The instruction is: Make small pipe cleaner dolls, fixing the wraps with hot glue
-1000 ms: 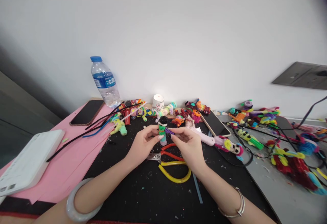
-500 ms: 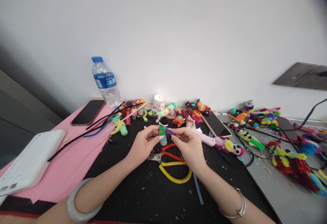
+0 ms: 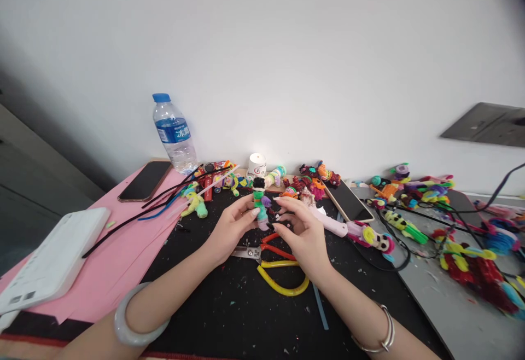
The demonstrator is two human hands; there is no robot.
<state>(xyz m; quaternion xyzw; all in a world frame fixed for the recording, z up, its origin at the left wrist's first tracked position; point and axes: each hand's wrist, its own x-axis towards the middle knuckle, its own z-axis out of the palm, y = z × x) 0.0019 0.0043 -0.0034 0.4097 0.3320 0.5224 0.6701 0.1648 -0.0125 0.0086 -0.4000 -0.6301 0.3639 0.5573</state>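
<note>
Between thumb and fingers, my left hand [image 3: 230, 230] pinches a small pipe-cleaner figure [image 3: 259, 200], upright, with a black top, a green body and a pale lilac lower end. A purple coil [image 3: 266, 201] sticks out of the figure's right side. My right hand [image 3: 305, 237] is just to the right of it, thumb and fingers apart with nothing between them. Below both hands, scissors [image 3: 249, 252] with one red and one yellow handle lie on the black mat [image 3: 213, 305]. A thin blue-grey strip [image 3: 320, 308] lies by my right wrist.
At the left are a water bottle [image 3: 175, 135], a phone [image 3: 144, 181], a white box [image 3: 57, 259] and black pipe cleaners [image 3: 117, 228] on pink paper [image 3: 131, 250]. Several fuzzy figures [image 3: 402, 223], a second phone [image 3: 348, 200] and a paper cup [image 3: 257, 164] stand around the back and right.
My right thumb and fingers have come off the purple coil and spread apart. The figure stays in my left hand, turned slightly. The view has shifted a little.
</note>
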